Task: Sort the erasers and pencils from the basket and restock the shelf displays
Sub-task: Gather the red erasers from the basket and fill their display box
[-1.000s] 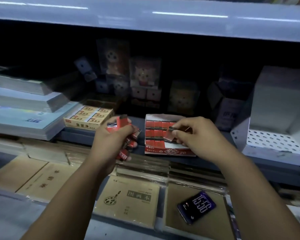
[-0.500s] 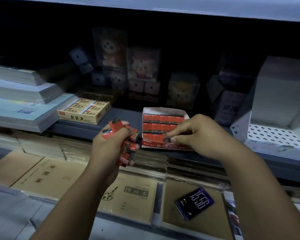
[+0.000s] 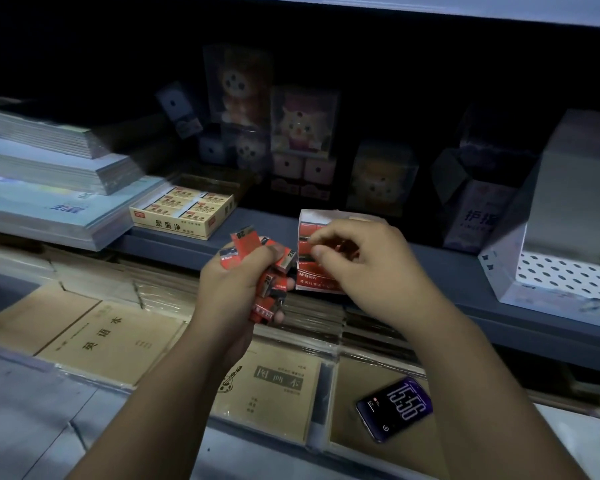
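Our left hand (image 3: 229,292) was clenched round a bunched handful of erasers (image 3: 245,245), several of them sticking out above the thumb and below the fingers. Our right hand (image 3: 368,268) hung over the red box (image 3: 316,283) on the shelf (image 3: 465,271), fingers curled, with thumb and forefinger drawn close together above the rows. Whether they pinched an eraser or nothing at all we could not tell, since the hand covered most of the box.

The step, as we judged it, was feeding erasers one at a time into that box. To do it well, we thought each piece should go in flat, turned the same way as its neighbours. It should also be pressed level into an open slot, not laid over a full row. The bundle in the left hand looked loose at the bottom. A firmer hold, or fewer pieces at once, would have lowered the risk of dropping one among the notebooks (image 3: 111,337) below.

The erasers were small blocks in red and dark sleeves, some marked 2B, lying at all angles in the fist. The box showed red rows at its left edge and a white back flap. Further left on the same shelf stood a yellow box (image 3: 181,216) of other erasers, well filled. A phone (image 3: 394,408) lay on the lower display, near our right forearm.
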`<state>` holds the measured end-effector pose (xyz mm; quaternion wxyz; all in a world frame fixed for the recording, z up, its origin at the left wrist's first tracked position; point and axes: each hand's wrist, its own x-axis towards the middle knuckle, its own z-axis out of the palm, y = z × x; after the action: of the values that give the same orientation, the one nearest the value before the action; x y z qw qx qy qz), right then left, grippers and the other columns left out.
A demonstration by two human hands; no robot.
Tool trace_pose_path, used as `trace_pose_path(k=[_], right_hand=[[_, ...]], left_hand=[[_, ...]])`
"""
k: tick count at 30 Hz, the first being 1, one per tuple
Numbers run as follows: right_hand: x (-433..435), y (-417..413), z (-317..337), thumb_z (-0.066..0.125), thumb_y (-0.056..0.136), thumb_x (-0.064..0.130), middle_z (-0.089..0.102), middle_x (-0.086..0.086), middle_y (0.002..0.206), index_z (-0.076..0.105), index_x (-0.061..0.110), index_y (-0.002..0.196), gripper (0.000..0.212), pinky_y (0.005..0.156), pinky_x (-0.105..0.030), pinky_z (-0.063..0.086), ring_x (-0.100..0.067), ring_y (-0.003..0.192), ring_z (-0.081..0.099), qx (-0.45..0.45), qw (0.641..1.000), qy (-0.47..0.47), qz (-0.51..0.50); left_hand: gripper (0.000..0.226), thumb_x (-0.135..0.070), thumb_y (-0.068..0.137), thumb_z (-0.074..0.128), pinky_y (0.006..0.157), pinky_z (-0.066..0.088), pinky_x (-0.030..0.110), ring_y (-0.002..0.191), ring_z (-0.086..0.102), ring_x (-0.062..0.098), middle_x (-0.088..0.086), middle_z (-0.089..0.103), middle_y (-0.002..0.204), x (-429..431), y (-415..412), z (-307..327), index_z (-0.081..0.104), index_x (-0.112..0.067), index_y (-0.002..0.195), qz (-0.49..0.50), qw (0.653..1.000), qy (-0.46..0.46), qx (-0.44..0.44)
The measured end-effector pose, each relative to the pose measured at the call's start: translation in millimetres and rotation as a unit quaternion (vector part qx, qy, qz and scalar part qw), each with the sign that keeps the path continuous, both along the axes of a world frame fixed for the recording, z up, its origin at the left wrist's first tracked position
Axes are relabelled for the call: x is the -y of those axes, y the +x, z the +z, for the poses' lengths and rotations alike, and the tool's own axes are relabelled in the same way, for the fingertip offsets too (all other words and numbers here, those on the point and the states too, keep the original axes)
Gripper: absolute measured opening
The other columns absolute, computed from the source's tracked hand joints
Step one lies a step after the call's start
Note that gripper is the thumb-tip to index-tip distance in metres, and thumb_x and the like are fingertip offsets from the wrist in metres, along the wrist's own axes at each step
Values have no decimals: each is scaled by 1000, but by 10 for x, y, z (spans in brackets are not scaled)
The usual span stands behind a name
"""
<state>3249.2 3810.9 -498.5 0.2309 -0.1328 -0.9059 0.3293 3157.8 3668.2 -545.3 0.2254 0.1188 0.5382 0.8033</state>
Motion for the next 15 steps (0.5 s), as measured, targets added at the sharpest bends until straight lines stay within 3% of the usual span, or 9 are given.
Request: trace_pose_path(k=[2, 7, 11, 15], right_hand=[[119, -65, -6, 73, 91, 29, 69, 11, 83, 76, 29, 96, 5, 65, -21, 50, -4, 68, 60, -7, 999, -43, 32], [253, -141, -17, 79, 86, 34, 72, 7, 79, 77, 23, 85, 10, 67, -25, 55, -3, 69, 64, -8, 995, -96, 16], [294, -141, 1, 73, 90, 37, 72, 0, 73, 77, 18, 74, 25, 71, -40, 58, -15, 72, 67, 33, 995, -93, -21], [312, -100, 51, 70, 93, 35, 71, 0, 74, 77, 17, 77, 24, 69, -37, 55, -14, 70, 66, 30, 992, -125, -1]], left_hand=[[42, -19, 88, 74, 45, 45, 28, 64, 62, 26, 22, 68, 85, 3, -8, 3, 61, 7, 118, -1, 1000, 5, -6], [26, -19, 87, 75, 46, 45, 29, 62, 58, 27, 19, 65, 83, 27, -32, 4, 69, -7, 109, 4, 1000, 14, -4], [23, -19, 89, 74, 47, 46, 29, 63, 59, 26, 16, 65, 86, 32, -27, 3, 69, -10, 109, 1, 1000, 26, -11], [16, -19, 90, 71, 45, 45, 28, 60, 59, 24, 15, 64, 82, 35, -4, 37, 69, -11, 104, -11, 999, 42, -16]])
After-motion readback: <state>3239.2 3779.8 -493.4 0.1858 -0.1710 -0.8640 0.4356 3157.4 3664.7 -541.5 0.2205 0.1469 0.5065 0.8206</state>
